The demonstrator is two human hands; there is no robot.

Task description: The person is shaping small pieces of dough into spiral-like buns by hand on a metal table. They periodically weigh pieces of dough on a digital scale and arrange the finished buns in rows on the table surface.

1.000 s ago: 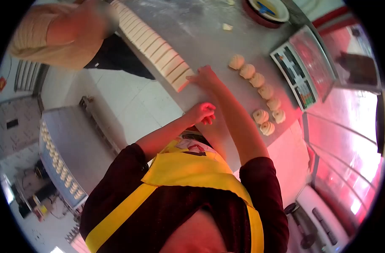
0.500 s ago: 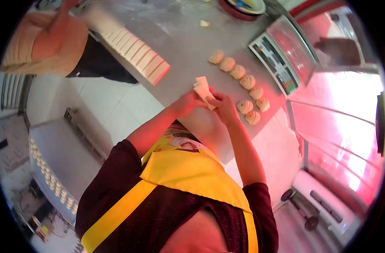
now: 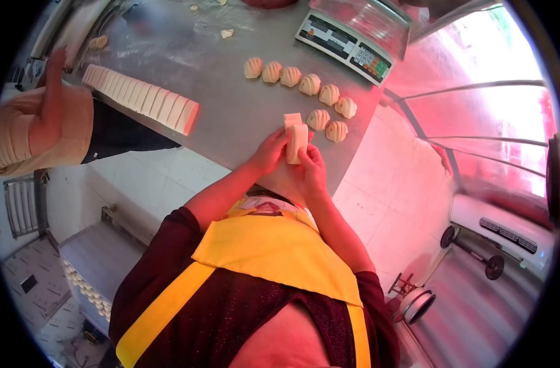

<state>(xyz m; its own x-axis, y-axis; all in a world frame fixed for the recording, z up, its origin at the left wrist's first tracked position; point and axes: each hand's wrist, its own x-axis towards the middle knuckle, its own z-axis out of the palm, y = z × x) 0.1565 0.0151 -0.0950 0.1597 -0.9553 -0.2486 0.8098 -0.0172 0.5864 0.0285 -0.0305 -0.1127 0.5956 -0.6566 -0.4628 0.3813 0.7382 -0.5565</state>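
Observation:
Above the table's near edge, my left hand (image 3: pixel 272 151) and my right hand (image 3: pixel 312 170) hold a stack of pale dough strips (image 3: pixel 297 147) between them. My left fingers close on its left side, while my right thumb and fingers pinch its lower right. The strips stand nearly lengthwise away from me, with a shorter end showing at the top left. Just beyond my right hand sit two twisted dough buns (image 3: pixel 336 131), and a row of several more buns (image 3: pixel 290 76) runs behind them. To the left lies a long row of cut dough slices (image 3: pixel 146 99).
A digital scale (image 3: pixel 344 46) stands at the table's (image 3: pixel 221 116) far right. At left, a co-worker's arm (image 3: pixel 52 101) reaches over the table beside the slices. Small dough scraps (image 3: pixel 227 33) lie farther back. A tray of small dough pieces (image 3: pixel 87 291) is at lower left.
My view has turned, so the table, buns and scale appear farther left and higher. The dough strips have swung more upright in my hands, and both hands still grip them.

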